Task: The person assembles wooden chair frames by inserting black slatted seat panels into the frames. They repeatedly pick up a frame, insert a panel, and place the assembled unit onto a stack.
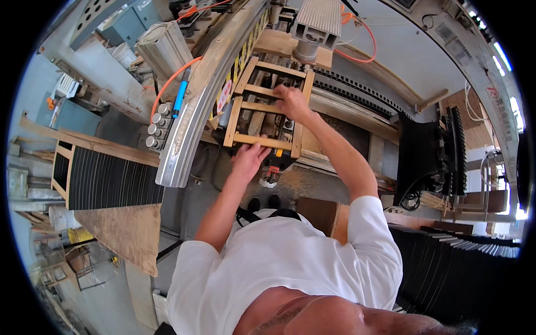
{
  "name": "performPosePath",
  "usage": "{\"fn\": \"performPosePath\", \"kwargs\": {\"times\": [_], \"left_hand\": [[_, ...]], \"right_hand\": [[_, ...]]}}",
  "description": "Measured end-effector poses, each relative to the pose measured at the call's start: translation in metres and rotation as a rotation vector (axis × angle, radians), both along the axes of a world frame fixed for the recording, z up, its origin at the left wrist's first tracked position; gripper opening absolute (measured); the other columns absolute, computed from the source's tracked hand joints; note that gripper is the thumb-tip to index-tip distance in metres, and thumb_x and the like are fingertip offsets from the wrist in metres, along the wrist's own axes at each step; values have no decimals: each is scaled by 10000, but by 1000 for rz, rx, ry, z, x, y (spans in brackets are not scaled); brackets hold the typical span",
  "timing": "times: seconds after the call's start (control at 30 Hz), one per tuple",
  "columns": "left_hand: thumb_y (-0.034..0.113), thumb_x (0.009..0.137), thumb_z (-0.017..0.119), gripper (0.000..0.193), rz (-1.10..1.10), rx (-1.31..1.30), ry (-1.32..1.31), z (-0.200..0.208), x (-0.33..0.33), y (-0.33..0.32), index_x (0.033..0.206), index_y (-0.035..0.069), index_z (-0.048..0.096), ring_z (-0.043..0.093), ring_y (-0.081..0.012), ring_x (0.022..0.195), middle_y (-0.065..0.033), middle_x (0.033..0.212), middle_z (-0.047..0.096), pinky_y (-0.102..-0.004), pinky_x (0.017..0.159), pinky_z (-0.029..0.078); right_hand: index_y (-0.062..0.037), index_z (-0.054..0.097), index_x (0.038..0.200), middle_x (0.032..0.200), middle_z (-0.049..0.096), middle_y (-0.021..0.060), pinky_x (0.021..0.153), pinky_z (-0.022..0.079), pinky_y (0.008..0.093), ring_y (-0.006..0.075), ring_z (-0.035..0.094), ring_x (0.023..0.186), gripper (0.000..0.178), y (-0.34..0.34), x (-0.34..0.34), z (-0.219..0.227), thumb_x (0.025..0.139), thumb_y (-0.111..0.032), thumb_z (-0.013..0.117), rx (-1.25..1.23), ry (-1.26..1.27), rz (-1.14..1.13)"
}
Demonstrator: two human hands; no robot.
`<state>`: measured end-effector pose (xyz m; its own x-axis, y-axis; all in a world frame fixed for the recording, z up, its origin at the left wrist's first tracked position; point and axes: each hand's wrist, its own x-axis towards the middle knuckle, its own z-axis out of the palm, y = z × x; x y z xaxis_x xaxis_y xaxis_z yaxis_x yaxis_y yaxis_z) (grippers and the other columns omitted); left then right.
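A light wooden frame (pixel 279 144), ladder-like with several crossbars, lies over a machine bed in front of me. Its left side shows a break between two lengths, while the right side runs in one long piece. My left hand (pixel 249 162) is at the near crossbar, fingers laid over its edge; the thumb is hard to make out. Farther up, my right hand (pixel 294 105) reaches in over the right side piece, its fingers curled onto a middle crossbar. Beyond the frame stands a metal cylinder (pixel 306 51) beneath a ribbed aluminium beam (pixel 318 21).
Left of the frame runs a metal rail (pixel 181 134) bearing a blue marker (pixel 180 99) and several round knobs (pixel 158 127). Dark slatted frames (pixel 111 178) are stacked at left, more black pieces (pixel 446 268) at lower right. An orange hose (pixel 368 42) loops behind.
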<state>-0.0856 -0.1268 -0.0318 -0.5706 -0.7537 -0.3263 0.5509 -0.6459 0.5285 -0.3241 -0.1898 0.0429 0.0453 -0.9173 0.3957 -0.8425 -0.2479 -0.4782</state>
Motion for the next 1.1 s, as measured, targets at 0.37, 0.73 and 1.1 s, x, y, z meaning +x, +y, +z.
{"fn": "performPosePath", "kwargs": {"times": [0.37, 0.73, 1.1], "left_hand": [[38, 962, 529, 320, 197, 72, -75, 18, 86, 116, 1281, 60, 511, 561, -282, 1214, -123, 1322, 561, -454, 1041, 468], [30, 941, 566, 286, 483, 85, -164, 15, 157, 154, 1227, 39, 561, 578, -261, 1191, -117, 1268, 603, -446, 1050, 469], [91, 933, 610, 330, 596, 109, -259, -35, 185, 160, 1242, 17, 520, 579, -262, 1174, -133, 1270, 591, -444, 1048, 460]], "right_hand": [[-42, 626, 1041, 998, 694, 179, 843, 519, 417, 356, 652, 979, 307, -59, -48, -24, 744, -58, 706, 142, -122, -111], [-57, 633, 1068, 1026, 691, 177, 862, 508, 429, 361, 642, 1010, 335, -80, -34, -25, 747, -85, 724, 243, -132, -162], [-59, 565, 1187, 1119, 659, 203, 907, 489, 469, 400, 604, 1071, 444, -90, -38, -30, 753, -90, 652, 169, -39, -19]]}}
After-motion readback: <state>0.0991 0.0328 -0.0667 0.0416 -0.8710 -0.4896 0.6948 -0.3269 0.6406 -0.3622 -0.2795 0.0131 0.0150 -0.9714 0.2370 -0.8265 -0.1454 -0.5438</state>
